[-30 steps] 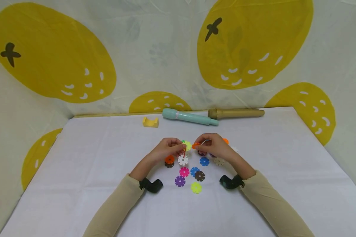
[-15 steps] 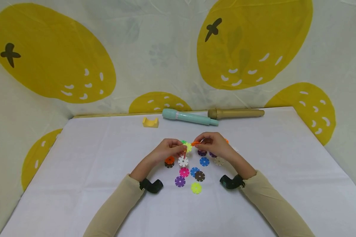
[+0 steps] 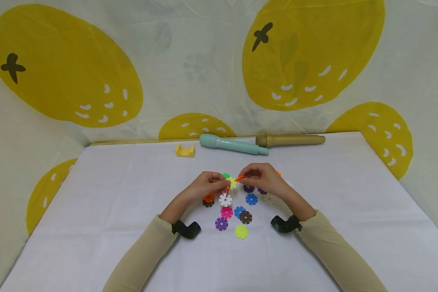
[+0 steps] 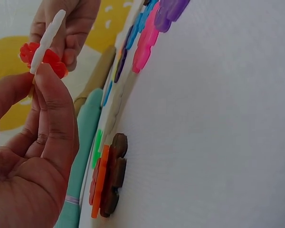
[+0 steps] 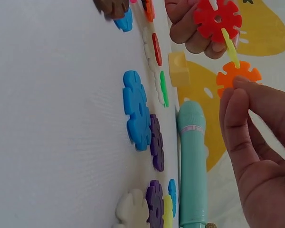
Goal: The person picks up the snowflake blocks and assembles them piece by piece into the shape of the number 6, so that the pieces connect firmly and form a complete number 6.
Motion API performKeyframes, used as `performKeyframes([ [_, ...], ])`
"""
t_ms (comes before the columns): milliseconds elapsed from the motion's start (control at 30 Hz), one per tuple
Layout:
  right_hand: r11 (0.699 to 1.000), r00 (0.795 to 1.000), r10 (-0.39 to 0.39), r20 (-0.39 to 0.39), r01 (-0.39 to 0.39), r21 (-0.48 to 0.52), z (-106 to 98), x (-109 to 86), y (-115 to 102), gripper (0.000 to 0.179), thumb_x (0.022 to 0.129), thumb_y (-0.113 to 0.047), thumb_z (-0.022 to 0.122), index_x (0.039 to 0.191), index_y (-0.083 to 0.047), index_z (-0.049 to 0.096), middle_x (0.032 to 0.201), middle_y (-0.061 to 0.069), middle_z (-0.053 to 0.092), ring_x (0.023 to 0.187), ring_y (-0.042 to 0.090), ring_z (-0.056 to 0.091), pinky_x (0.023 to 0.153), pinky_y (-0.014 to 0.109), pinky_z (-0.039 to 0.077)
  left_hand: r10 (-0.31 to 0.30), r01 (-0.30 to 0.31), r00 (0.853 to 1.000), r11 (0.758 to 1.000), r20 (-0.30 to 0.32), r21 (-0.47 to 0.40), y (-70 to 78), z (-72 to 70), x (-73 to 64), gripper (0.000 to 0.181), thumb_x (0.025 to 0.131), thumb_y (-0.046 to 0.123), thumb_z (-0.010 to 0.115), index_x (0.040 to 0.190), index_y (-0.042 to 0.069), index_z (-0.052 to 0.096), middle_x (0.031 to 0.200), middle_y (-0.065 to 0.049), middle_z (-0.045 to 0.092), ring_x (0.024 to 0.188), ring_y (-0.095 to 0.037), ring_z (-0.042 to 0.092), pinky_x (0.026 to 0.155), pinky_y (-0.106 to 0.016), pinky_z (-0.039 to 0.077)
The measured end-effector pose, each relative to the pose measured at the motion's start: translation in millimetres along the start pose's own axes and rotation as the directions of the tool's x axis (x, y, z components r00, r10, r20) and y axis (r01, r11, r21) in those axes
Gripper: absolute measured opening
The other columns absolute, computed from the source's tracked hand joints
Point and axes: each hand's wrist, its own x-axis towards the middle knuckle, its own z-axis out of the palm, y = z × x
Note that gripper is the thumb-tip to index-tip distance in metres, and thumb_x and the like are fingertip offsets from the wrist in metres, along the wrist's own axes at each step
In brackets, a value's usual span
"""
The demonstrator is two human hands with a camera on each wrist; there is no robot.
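My left hand pinches a small joined cluster of notched, flower-shaped plastic discs. A white disc, a red disc and a yellow disc make it up, set at angles into each other's slots. Opposite, thumb and fingertips of my right hand hold an orange disc, its edge meeting the yellow one in the right wrist view. Both hands are raised over loose discs, among them a blue disc and a pink disc. My left fingers hide part of the cluster.
Nearer me lie a purple disc, a brown disc and a lone yellow disc. Behind the hands are a teal microphone-shaped object, a tan one and a yellow notched block. A patterned cloth hangs behind the table.
The orange disc in my right hand has turned from face-on to nearly edge-on and come up against the yellow disc. My left hand has lowered slightly with the cluster.
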Motion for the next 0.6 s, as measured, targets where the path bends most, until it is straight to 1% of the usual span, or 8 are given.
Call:
performKeyframes([
  [133,1.0,1.0,-0.016,-0.013,0.015,-0.024,-0.7,0.0,0.2,0.013,0.087,-0.005,0.072,0.099,0.0,0.072,0.095,0.012,0.071,0.08,0.022,0.066,0.073,0.023,0.054,0.011,-0.011,1.0,1.0,0.004,0.011,-0.1,-0.8,0.2,0.025,0.097,0.023,0.062,0.105,-0.001,0.065,0.082,-0.002,0.067,0.074,-0.014,0.06,0.073,-0.022,0.053],
  [233,0.999,0.999,-0.042,-0.027,0.041,-0.035,-1.1,0.0,0.3,0.011,0.085,-0.003,0.073,0.096,-0.001,0.074,0.093,0.011,0.072,0.078,0.017,0.066,0.072,0.023,0.054,0.03,-0.03,0.999,0.999,0.014,0.02,0.0,-1.8,0.3,0.025,0.097,0.022,0.062,0.104,-0.002,0.065,0.083,-0.002,0.066,0.074,-0.015,0.059,0.072,-0.022,0.053],
  [400,0.996,0.995,-0.094,-0.037,0.094,-0.01,0.2,0.4,2.2,0.01,0.084,0.0,0.073,0.093,0.001,0.075,0.089,0.013,0.072,0.074,0.013,0.064,0.067,0.023,0.053,0.07,-0.071,0.997,0.997,0.024,0.038,1.6,-2.3,-1.0,0.023,0.097,0.018,0.061,0.103,-0.004,0.065,0.08,-0.002,0.065,0.069,-0.014,0.057,0.068,-0.021,0.053],
  [500,0.992,0.991,-0.126,-0.043,0.126,0.006,1.7,0.4,3.3,0.01,0.083,0.002,0.073,0.093,0.002,0.075,0.087,0.013,0.072,0.072,0.012,0.063,0.065,0.023,0.052,0.072,-0.073,0.997,0.996,0.018,0.047,3.5,-2.3,-2.7,0.021,0.097,0.016,0.061,0.102,-0.004,0.065,0.079,-0.002,0.065,0.067,-0.014,0.056,0.067,-0.021,0.052],
  [600,0.988,0.988,-0.152,-0.038,0.152,-0.012,3.5,0.8,3.7,0.009,0.082,0.002,0.074,0.091,0.001,0.076,0.084,0.012,0.072,0.071,0.011,0.063,0.063,0.023,0.052,0.064,-0.065,0.998,0.996,0.019,0.068,4.2,-1.9,-2.2,0.02,0.097,0.015,0.062,0.101,-0.004,0.065,0.079,-0.003,0.065,0.067,-0.014,0.057,0.066,-0.021,0.052],
])
